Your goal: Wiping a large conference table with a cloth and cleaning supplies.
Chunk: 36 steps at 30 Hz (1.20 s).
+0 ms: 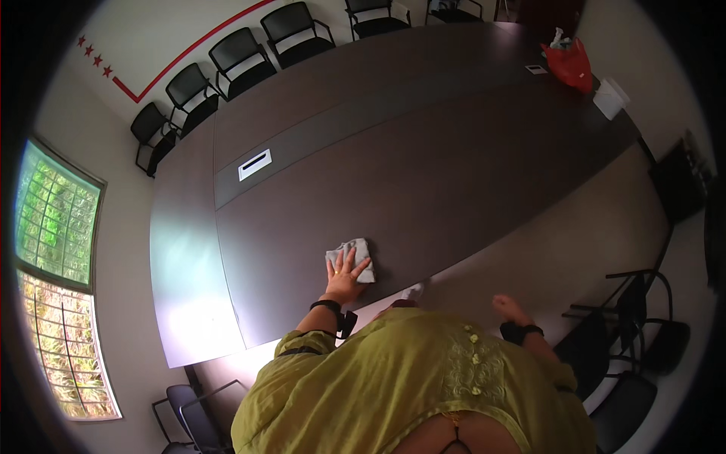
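Observation:
My left hand [344,279] lies flat on a folded grey cloth [363,249], its fingers spread and holding the cloth against the dark conference table [431,170]. The cloth is near the table's front edge. A ring is on one finger, and a black band circles that wrist. Away from the table, my right hand [506,308] hangs low at my side over the floor. Its fingers look curled in, and nothing shows in them. That wrist also wears a black band.
A white-framed socket panel [255,164] is set in the table's middle strip. At the far right end stand a red plastic bag [570,65] and a white container [611,99]. Black chairs [241,57] line the far side; another chair [624,335] stands behind my right. A barred window [59,215] is at left.

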### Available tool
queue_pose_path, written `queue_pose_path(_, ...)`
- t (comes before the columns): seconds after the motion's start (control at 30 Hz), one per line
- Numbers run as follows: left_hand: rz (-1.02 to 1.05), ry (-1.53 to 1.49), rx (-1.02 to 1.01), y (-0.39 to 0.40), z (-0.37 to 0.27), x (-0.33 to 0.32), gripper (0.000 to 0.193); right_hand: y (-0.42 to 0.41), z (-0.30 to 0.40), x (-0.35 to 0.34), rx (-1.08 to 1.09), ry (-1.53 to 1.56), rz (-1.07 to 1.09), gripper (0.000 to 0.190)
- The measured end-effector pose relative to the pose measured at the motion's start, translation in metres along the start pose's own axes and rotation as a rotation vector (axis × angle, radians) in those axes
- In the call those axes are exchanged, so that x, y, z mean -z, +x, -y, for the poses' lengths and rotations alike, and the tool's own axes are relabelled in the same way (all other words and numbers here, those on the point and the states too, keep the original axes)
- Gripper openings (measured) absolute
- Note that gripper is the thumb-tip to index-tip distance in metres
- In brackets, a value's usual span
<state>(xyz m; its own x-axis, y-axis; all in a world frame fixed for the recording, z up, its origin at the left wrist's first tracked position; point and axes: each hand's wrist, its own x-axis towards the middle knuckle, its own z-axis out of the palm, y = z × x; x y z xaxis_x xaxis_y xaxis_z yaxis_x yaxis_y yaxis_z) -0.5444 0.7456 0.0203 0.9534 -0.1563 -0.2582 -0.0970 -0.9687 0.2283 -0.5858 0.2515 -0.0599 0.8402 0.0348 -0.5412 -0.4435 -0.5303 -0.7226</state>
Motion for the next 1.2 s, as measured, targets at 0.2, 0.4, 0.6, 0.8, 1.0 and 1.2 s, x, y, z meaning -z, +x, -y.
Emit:
queue_pose_path(0.2, -0.207, 0.022, 0.135, 0.094, 0.032, 0.019, 0.072, -0.007, 0.019, 0.037, 0.017, -0.252, 0.125, 0.035)
queue_pose_path(0.4, -0.309, -0.015, 0.222, 0.201, 0.051, 0.062, 0.067, -0.013, 0.019, 0.086, -0.235, -0.356, -0.016, 0.032)
queue_pose_path(0.6, -0.259, -0.004, 0.325, 0.268, 0.065, 0.088, 0.063, 0.001, 0.129, 0.077, -0.112, -0.417, -0.076, 0.037)
queue_pose_path(0.8, -0.21, -0.02, 0.397, 0.293, 0.056, 0.097, 0.064, 0.019, 0.115, 0.075, 0.122, -0.47, -0.03, 0.036)
queue_pose_path(1.0, -0.238, 0.021, 0.379, 0.286, 0.033, 0.071, 0.068, 0.006, 0.112, 0.094, -0.178, -0.31, -0.011, 0.037)
queue_pose_path(1.2, -0.187, 0.069, 0.207, 0.248, -0.069, 0.046, 0.075, 0.016, 0.039, 0.14, -0.155, -0.372, 0.025, 0.036)
